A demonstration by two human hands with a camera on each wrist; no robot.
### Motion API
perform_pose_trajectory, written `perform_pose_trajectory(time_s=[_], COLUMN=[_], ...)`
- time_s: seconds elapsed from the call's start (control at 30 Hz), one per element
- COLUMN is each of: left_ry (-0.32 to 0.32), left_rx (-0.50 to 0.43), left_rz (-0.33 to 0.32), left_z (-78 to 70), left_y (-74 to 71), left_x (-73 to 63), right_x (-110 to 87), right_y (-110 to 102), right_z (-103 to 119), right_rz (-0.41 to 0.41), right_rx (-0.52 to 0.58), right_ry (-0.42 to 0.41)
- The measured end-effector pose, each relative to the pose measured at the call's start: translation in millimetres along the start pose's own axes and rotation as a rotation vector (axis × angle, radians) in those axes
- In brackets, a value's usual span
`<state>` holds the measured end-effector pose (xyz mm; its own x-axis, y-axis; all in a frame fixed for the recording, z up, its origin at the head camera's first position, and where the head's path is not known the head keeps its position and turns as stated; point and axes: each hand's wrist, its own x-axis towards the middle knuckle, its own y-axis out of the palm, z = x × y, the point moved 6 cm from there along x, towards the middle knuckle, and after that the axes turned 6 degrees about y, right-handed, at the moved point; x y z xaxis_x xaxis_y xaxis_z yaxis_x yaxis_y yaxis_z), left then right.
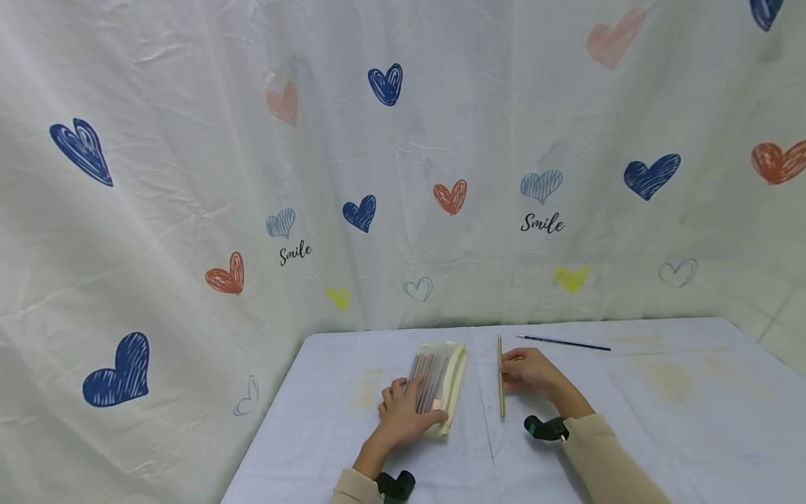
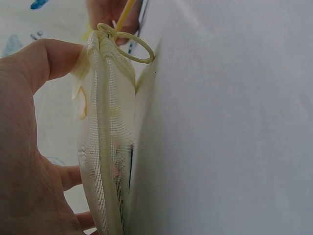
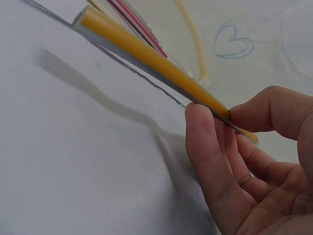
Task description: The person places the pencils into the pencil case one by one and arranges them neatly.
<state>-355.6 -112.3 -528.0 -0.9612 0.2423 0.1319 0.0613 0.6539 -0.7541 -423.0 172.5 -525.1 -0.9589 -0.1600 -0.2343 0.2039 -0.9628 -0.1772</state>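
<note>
A see-through pencil case (image 1: 457, 381) with cream edges lies on the white table, several slim pencils showing inside. My left hand (image 1: 403, 416) rests on it with spread fingers, its thumb near the close end. In the left wrist view that thumb touches the mesh case (image 2: 110, 122) by the zipper, where a cream loop (image 2: 142, 54) sticks out. To the right, my right hand (image 1: 534, 374) pinches a slim yellow pencil (image 1: 501, 395) between thumb and fingertips. The right wrist view shows the yellow pencil (image 3: 151, 61) slanting above the cloth, its shadow below.
A dark pencil (image 1: 563, 342) lies near the table's back edge, beyond my right hand. The white tablecloth (image 1: 693, 434) has faint yellowish stains. Behind the table hangs a white curtain (image 1: 478, 126) printed with hearts. A black wrist camera (image 1: 544, 428) sits at my right cuff.
</note>
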Motion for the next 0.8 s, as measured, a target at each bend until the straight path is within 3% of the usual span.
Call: perform_pose_trajectory(time_s=[0.47, 0.8], left_ry=[-0.003, -0.002], left_rx=[0.004, 0.005], left_rz=[-0.005, -0.012], left_z=[-1.9, -0.9], left_y=[0.5, 0.9], left_x=[-0.7, 0.6], right_x=[-9.2, -13.2], right_y=[45.5, 67.3], right_z=[7.3, 16.3], right_rz=[0.164, 0.117], right_rx=[-0.056, -0.066], right_ry=[0.032, 0.055])
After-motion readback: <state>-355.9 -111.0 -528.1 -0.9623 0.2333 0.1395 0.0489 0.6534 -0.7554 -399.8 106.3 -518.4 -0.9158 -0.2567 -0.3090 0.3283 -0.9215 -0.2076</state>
